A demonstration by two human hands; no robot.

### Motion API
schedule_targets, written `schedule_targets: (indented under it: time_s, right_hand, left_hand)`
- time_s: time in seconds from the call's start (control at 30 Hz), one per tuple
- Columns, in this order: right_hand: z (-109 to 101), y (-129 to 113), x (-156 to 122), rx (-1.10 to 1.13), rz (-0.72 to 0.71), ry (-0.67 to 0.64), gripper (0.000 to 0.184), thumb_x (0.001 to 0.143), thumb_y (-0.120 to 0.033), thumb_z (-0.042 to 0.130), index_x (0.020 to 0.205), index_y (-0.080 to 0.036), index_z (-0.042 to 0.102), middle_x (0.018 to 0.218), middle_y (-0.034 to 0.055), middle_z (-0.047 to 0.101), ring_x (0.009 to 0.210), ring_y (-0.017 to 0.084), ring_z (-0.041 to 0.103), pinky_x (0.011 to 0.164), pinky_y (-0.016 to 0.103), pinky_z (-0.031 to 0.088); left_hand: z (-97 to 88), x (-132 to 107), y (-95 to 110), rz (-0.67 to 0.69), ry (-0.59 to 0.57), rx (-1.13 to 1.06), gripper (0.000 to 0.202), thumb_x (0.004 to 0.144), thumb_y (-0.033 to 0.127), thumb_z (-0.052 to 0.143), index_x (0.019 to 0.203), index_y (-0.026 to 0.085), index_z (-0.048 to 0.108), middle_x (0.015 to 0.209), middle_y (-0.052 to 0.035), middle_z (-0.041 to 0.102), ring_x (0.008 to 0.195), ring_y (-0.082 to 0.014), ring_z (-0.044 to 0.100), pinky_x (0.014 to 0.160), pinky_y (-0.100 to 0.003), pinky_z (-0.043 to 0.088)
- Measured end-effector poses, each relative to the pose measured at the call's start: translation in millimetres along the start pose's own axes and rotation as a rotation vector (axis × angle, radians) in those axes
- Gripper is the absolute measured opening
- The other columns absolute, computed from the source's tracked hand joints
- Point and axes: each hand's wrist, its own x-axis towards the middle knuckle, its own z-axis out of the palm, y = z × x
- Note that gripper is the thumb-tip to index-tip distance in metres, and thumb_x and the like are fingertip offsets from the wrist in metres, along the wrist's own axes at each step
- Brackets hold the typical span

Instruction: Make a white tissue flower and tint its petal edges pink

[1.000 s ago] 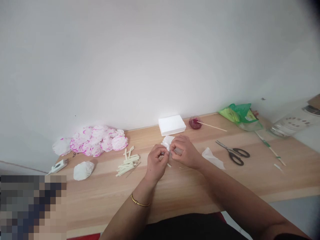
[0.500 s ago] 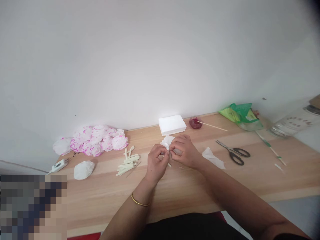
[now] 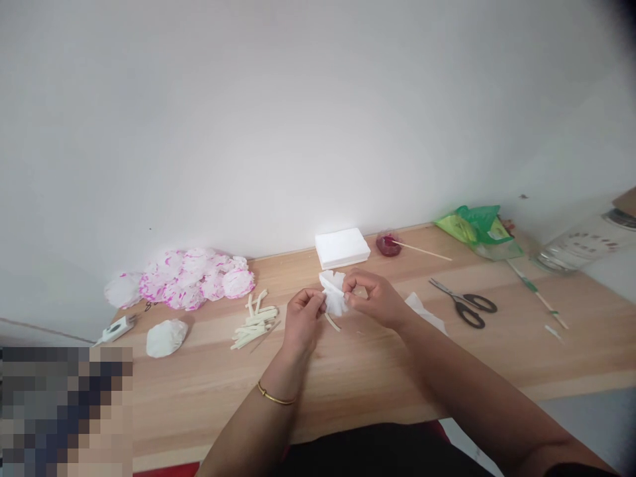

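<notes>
Between my two hands is a gathered white tissue paper (image 3: pixel 336 301), fanned out above and below a pinched middle. My left hand (image 3: pixel 302 320) is closed on its left edge, thumb against the fingers. At its right edge my right hand (image 3: pixel 373 297) pinches the paper. A short pale strip (image 3: pixel 332 322) shows just below the tissue, near my left fingertips. Another loose white tissue sheet (image 3: pixel 424 313) lies on the table, partly behind my right wrist.
Pale strips (image 3: pixel 256 324) lie in a pile left of my hands, near a white paper ball (image 3: pixel 167 338) and pink-edged paper flowers (image 3: pixel 193 281). A tissue stack (image 3: pixel 342 248), a bowl of dark red liquid (image 3: pixel 389 244), scissors (image 3: pixel 467 303), a green bag (image 3: pixel 477 225) and a glass jar (image 3: pixel 581 245) stand or lie further off.
My hands have moved apart, the left one to the left. The tissue is now spread open between them, and the pale strip beneath it shows more fully.
</notes>
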Motion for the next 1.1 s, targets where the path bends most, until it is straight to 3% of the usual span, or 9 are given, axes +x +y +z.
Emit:
schedule_targets:
  time_s: [0.1, 0.17, 0.3, 0.37, 0.5, 0.83, 1.1]
  right_hand:
    - [-1.3, 6.1, -0.4, 0.079, 0.05, -0.007, 0.007, 0.074, -0.015, 0.056, 0.069, -0.019, 0.055, 0.076, -0.0001, 0.057, 0.075, 0.015, 0.053, 0.073, 0.03, 0.042]
    - [-1.5, 9.2, -0.6, 0.097, 0.07, -0.008, 0.006, 0.075, -0.017, 0.056, 0.07, -0.019, 0.056, 0.077, 0.0003, 0.057, 0.076, 0.016, 0.053, 0.073, 0.03, 0.042]
    - [-0.3, 6.6, -0.9, 0.053, 0.059, 0.002, 0.006, 0.075, -0.016, 0.057, 0.07, -0.019, 0.057, 0.075, -0.0002, 0.058, 0.075, 0.016, 0.054, 0.073, 0.03, 0.043]
    - [1.0, 1.7, -0.5, 0.004, 0.039, -0.003, 0.007, 0.074, -0.014, 0.057, 0.07, -0.02, 0.057, 0.075, -0.0005, 0.059, 0.074, 0.016, 0.055, 0.072, 0.029, 0.043]
    - [4.1, -5.1, 1.2, -0.114, -0.047, -0.01, 0.01, 0.071, -0.011, 0.059, 0.067, -0.02, 0.057, 0.072, -0.0002, 0.059, 0.071, 0.016, 0.055, 0.069, 0.03, 0.043]
    - [9.9, 0.7, 0.6, -0.285, -0.198, -0.006, 0.012, 0.073, -0.012, 0.06, 0.066, -0.021, 0.055, 0.069, -0.0006, 0.06, 0.072, 0.016, 0.055, 0.073, 0.031, 0.039]
    - [9.3, -1.3, 1.3, -0.204, -0.171, -0.012, 0.014, 0.071, -0.008, 0.057, 0.066, -0.021, 0.054, 0.069, -0.0006, 0.059, 0.07, 0.015, 0.053, 0.07, 0.03, 0.041]
  left_hand:
    - [-0.4, 0.6, -0.9, -0.056, -0.008, 0.002, 0.023, 0.071, 0.031, 0.064, 0.06, 0.015, 0.052, 0.055, 0.0032, 0.049, 0.053, -0.0076, 0.045, 0.057, -0.022, 0.041]
    - [-1.6, -0.3, -1.2, -0.004, -0.012, 0.115, 0.021, 0.074, 0.033, 0.063, 0.066, 0.014, 0.057, 0.06, 0.0015, 0.052, 0.056, -0.0086, 0.048, 0.059, -0.023, 0.043]
    - [-2.4, -7.2, 3.2, 0.425, 0.057, 0.511, 0.016, 0.077, 0.03, 0.064, 0.087, 0.019, 0.066, 0.095, -0.0062, 0.057, 0.09, -0.0175, 0.056, 0.082, -0.033, 0.046]
    - [-1.2, -12.1, 6.6, 0.621, 0.066, 0.637, 0.012, 0.08, 0.026, 0.062, 0.089, 0.02, 0.067, 0.099, -0.0071, 0.055, 0.098, -0.0196, 0.054, 0.088, -0.036, 0.044]
    - [1.1, -18.3, 9.5, 0.77, 0.028, 0.753, 0.011, 0.082, 0.02, 0.06, 0.089, 0.02, 0.068, 0.095, -0.0073, 0.056, 0.094, -0.0194, 0.055, 0.084, -0.036, 0.045]
    - [1.4, -16.6, 9.4, 0.867, 0.035, 0.86, 0.01, 0.079, 0.015, 0.059, 0.083, 0.019, 0.066, 0.087, -0.0063, 0.058, 0.086, -0.0188, 0.055, 0.077, -0.035, 0.045]
    - [1.3, -15.3, 10.4, 0.695, 0.009, 0.704, 0.011, 0.077, 0.013, 0.057, 0.079, 0.019, 0.066, 0.083, -0.0037, 0.058, 0.08, -0.016, 0.057, 0.073, -0.03, 0.046]
